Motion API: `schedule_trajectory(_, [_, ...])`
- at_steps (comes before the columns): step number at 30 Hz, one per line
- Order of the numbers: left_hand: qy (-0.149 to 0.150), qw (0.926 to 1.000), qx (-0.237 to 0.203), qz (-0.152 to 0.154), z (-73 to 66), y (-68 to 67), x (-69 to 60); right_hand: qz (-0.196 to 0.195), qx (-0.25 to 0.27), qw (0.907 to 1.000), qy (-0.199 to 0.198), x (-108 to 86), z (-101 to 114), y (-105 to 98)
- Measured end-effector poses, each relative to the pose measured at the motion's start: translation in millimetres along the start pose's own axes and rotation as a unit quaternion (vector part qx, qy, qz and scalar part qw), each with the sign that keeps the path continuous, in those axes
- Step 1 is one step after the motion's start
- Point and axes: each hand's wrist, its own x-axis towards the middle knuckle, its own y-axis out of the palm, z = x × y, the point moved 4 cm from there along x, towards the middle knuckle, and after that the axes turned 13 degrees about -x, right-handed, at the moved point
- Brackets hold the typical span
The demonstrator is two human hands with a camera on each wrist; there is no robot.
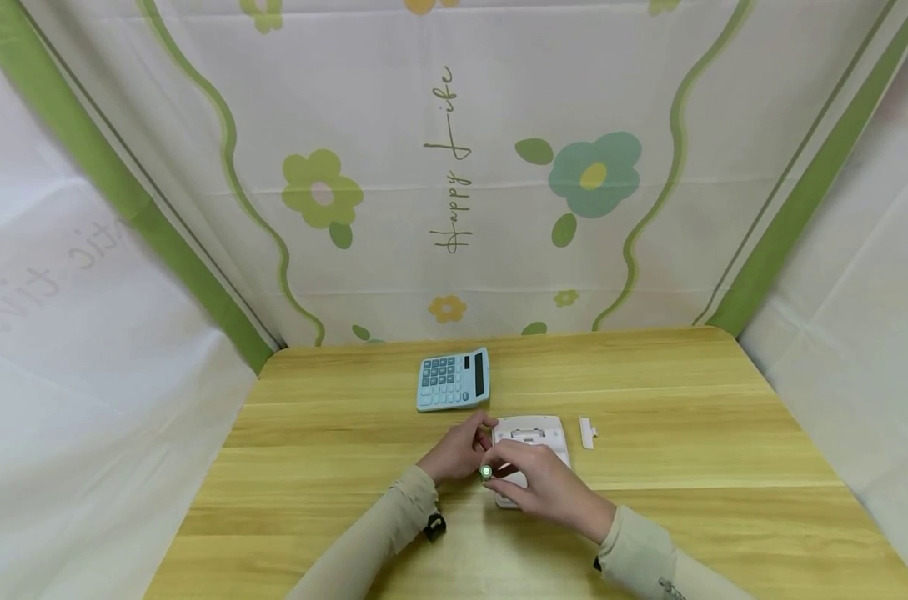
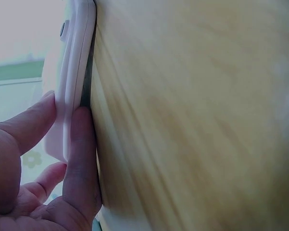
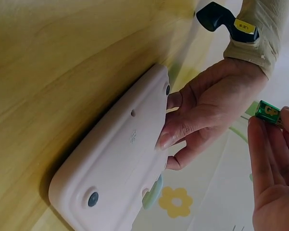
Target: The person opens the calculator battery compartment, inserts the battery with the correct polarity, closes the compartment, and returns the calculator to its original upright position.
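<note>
A pale pink calculator [image 1: 553,425] lies underside up on the table, with an uncovered slot near its far edge. My left hand [image 1: 457,451] pinches its left edge; in the left wrist view the thumb presses the underside and a finger reaches beneath the calculator body [image 2: 76,62]. My right hand [image 1: 547,487] is over the calculator's near part, pinching a small green battery [image 3: 268,111] between thumb and fingers. From the head view only the battery's round end [image 1: 486,472] shows. Right of the calculator lies a small white battery cover [image 1: 588,432], touched by neither hand.
A light blue calculator [image 1: 454,381] lies keys up beyond my left hand. The wooden table [image 1: 686,417] has fabric walls at its back and sides, the back curtain [image 1: 393,275] printed with flowers. A black strap device [image 3: 231,23] sits on the left wrist.
</note>
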Motion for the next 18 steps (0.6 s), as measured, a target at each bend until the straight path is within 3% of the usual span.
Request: schedule_trajectory(18, [0.004,1.0000,0.002,0.007,-2.5,-0.4,-2.0,-0.003,0.018,0.9974,0.069,1.3,-7.7,-12.2])
